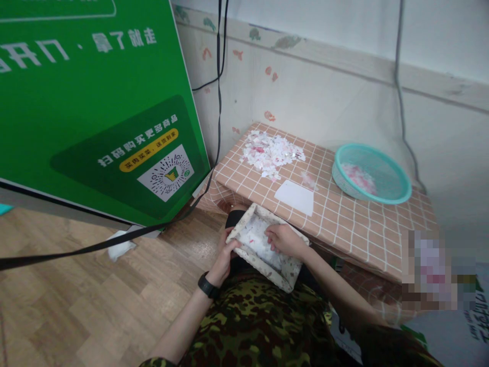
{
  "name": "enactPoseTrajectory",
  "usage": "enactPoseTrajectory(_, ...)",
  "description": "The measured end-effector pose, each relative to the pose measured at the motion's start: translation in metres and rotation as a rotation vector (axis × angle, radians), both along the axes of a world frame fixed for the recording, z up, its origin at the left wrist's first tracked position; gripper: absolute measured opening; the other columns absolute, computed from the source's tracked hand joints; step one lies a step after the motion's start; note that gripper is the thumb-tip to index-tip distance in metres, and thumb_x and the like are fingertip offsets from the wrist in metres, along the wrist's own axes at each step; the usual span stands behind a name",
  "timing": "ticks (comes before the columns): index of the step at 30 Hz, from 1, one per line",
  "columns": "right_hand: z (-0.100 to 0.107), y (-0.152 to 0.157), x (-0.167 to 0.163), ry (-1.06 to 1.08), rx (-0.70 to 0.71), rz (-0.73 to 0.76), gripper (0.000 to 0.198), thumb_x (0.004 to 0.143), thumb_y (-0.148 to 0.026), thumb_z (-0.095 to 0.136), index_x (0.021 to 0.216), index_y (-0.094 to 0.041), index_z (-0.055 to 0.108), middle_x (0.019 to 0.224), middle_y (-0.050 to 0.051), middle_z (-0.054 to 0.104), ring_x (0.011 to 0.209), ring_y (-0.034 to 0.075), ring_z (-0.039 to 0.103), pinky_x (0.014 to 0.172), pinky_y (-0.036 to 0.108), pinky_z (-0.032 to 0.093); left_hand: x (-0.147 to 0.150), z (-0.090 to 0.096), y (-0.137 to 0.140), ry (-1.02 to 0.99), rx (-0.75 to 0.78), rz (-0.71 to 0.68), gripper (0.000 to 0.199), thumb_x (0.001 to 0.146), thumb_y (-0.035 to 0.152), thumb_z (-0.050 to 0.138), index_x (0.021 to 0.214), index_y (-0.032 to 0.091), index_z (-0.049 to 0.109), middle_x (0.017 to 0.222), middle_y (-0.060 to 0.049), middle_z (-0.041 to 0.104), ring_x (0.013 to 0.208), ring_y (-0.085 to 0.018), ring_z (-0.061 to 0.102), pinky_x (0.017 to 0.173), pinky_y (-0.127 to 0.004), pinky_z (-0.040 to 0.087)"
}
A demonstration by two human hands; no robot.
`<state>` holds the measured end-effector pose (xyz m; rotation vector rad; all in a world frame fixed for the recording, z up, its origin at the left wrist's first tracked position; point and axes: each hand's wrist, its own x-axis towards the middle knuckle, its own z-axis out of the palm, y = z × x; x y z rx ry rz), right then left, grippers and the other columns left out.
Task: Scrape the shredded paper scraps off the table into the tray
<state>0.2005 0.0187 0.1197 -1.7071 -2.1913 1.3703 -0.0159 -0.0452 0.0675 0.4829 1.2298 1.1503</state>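
A shallow, speckled off-white box (263, 265) rests on my lap, slightly tilted. My left hand (226, 255) is closed on its left edge, the thumb over the rim. Inside the box lie small white scraps (250, 235), some with pink marks. Over these scraps my right hand (284, 239) reaches into the box, its fingers curled together. What the right fingertips hold, if anything, is too small to make out. Just beyond the box, a plain white card (295, 198) lies flat on the table's near edge.
On the checked tablecloth (344, 229) sits a pile of paper scraps (271, 153). A turquoise mesh basket (389, 196) with pinkish scraps stands to the right. A green cabinet (95, 102) fills the left side, and a black strap (153, 232) crosses before it.
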Motion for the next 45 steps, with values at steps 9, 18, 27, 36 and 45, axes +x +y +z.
enactPoseTrajectory(9, 0.026, 0.008, 0.016, 0.163, 0.286, 0.039, 0.031, 0.096, -0.031, 0.054, 0.08, -0.02, 0.078, 0.075, 0.005, 0.075, 0.07, 0.018, 0.069, 0.071, 0.028, 0.051, -0.001, -0.002, -0.001, 0.001, 0.001, -0.014, 0.053, 0.065, 0.029, 0.068, 0.117, 0.024, 0.061, 0.1, -0.003, 0.065, 0.085, -0.023, 0.061, 0.066, -0.03, 0.049)
enactPoseTrajectory(18, 0.044, 0.096, 0.092, 0.186, 0.473, -0.558, 0.041, 0.084, -0.049, 0.07, 0.099, -0.012, 0.08, 0.069, 0.009, 0.075, 0.061, 0.021, 0.071, 0.063, 0.032, 0.059, -0.003, -0.001, 0.0, 0.004, -0.023, -0.016, 0.053, 0.065, 0.03, 0.068, 0.117, 0.023, 0.06, 0.101, -0.004, 0.065, 0.084, -0.023, 0.061, 0.065, -0.029, 0.049)
enactPoseTrajectory(27, 0.055, 0.141, 0.123, -0.389, 0.713, -0.394, 0.035, 0.091, -0.021, 0.055, 0.116, -0.015, 0.078, 0.107, 0.014, 0.079, 0.098, 0.028, 0.074, 0.084, 0.034, 0.053, -0.004, -0.006, -0.002, 0.021, -0.009, -0.021, 0.054, 0.065, 0.033, 0.071, 0.117, 0.023, 0.06, 0.095, -0.001, 0.063, 0.082, -0.022, 0.06, 0.065, -0.029, 0.048)
enactPoseTrajectory(36, 0.066, 0.048, 0.041, -0.177, 0.523, 0.139, 0.024, 0.094, -0.022, 0.056, 0.091, -0.021, 0.08, 0.092, 0.007, 0.079, 0.081, 0.019, 0.071, 0.076, 0.027, 0.047, -0.002, -0.003, 0.001, 0.005, -0.019, -0.019, 0.053, 0.064, 0.03, 0.07, 0.115, 0.023, 0.061, 0.1, -0.003, 0.066, 0.082, -0.022, 0.062, 0.065, -0.03, 0.049)
enactPoseTrajectory(45, -0.011, -0.007, 0.001, -0.473, 0.376, 0.523, 0.022, 0.091, -0.018, 0.066, 0.112, -0.018, 0.07, 0.104, 0.013, 0.076, 0.093, 0.026, 0.073, 0.075, 0.03, 0.048, -0.003, -0.001, -0.001, 0.004, 0.005, -0.03, 0.052, 0.066, 0.028, 0.065, 0.117, 0.023, 0.06, 0.099, -0.003, 0.064, 0.081, -0.022, 0.06, 0.064, -0.028, 0.049)
